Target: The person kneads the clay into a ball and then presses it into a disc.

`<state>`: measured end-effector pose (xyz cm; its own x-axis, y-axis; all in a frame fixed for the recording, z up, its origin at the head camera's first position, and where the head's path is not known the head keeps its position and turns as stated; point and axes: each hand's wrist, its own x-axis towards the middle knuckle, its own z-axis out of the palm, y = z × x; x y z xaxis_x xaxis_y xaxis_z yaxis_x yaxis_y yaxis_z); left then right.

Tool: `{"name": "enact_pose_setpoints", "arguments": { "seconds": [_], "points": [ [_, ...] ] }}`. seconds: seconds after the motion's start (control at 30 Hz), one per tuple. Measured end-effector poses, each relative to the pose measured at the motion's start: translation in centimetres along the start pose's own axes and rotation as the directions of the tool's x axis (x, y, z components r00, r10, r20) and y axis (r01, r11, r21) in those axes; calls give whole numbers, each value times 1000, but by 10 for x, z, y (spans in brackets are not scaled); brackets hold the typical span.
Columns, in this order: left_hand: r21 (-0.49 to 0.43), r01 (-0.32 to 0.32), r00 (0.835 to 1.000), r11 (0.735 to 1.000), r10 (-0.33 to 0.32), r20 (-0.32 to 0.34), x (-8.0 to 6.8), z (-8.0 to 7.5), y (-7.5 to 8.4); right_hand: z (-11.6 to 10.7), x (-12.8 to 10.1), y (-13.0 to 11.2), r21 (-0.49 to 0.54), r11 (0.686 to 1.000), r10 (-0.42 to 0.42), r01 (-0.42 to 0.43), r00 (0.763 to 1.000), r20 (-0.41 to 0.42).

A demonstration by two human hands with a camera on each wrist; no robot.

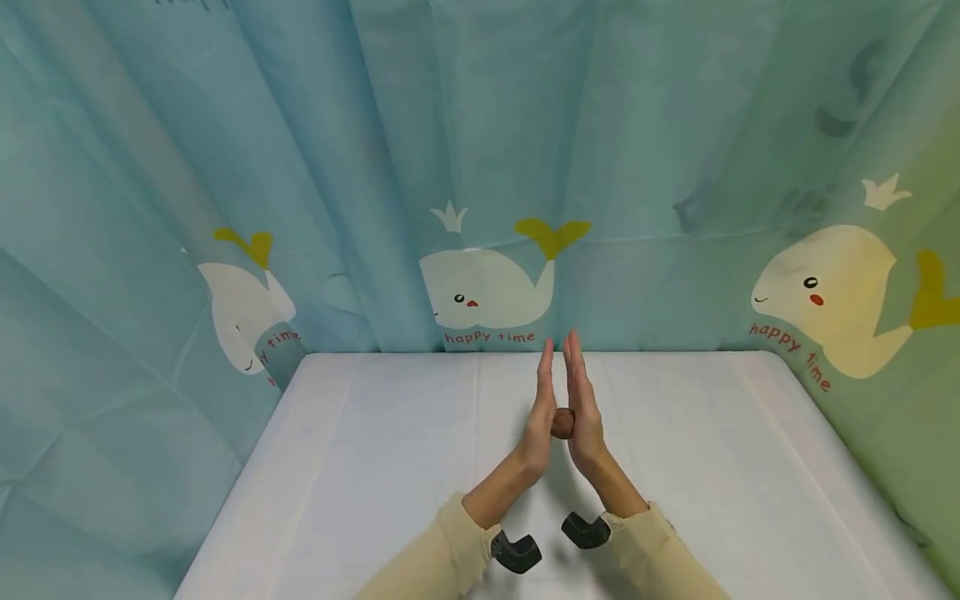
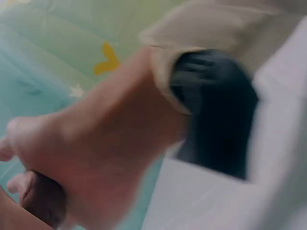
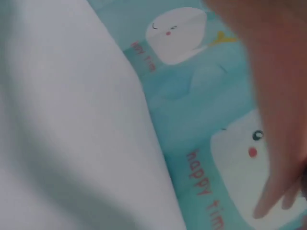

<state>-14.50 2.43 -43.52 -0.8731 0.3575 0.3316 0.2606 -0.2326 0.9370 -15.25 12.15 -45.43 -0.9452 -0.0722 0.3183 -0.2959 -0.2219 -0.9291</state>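
A small brown roundish lump (image 1: 562, 423) sits between my two palms, above the white table. My left hand (image 1: 537, 429) presses it from the left and my right hand (image 1: 587, 423) from the right. Both hands stand upright with straight fingers pointing away from me, and the fingertips of the two hands are slightly apart. In the left wrist view the lump (image 2: 45, 201) looks dark and blurred against the right palm (image 2: 96, 177). The right wrist view shows the left hand (image 3: 285, 115) at its right edge, with the lump mostly cut off.
The white table (image 1: 375, 467) stretches out under the hands. Behind and beside it hangs a blue-green curtain (image 1: 645, 150) printed with whales. A black camera (image 1: 516, 552) sits on the left sleeve cuff, and another black camera (image 1: 585, 531) on the right one.
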Motion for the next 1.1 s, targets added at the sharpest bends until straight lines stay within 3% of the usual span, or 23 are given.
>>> {"name": "enact_pose_setpoints", "arguments": {
  "seconds": [0.17, 0.3, 0.47, 0.6, 0.8, 0.97, 1.1],
  "points": [
    [27, -39, 996, 999, 41, -73, 16, -10, 1, 13, -12, 4, -11, 997, -71, 72, 996, 60],
    [101, -31, 994, 994, 41, -99, 23, -16, -11, 22, -19, -4, -37, 992, -118, 121, 991, 66],
    [69, -2, 998, 998, 6, -68, 14, -13, -22, 23, -12, -18, -130, 983, -123, 131, 990, 64],
    [17, -12, 1000, 1000, 13, -28, 4, -5, -15, 10, 3, -16, -175, 979, -103, 108, 994, 38],
    [16, -46, 999, 999, 45, 26, -1, 2, -2, -5, 4, 2, -41, 997, -58, 58, 998, 4],
    [12, -89, 996, 996, 89, -19, 13, -11, 4, 14, -14, 6, -2, 996, -85, 85, 995, 55],
    [87, -84, 995, 993, 88, -49, 24, -17, -1, 26, -24, 3, -37, 986, -157, 161, 984, 84]
  ]
}}
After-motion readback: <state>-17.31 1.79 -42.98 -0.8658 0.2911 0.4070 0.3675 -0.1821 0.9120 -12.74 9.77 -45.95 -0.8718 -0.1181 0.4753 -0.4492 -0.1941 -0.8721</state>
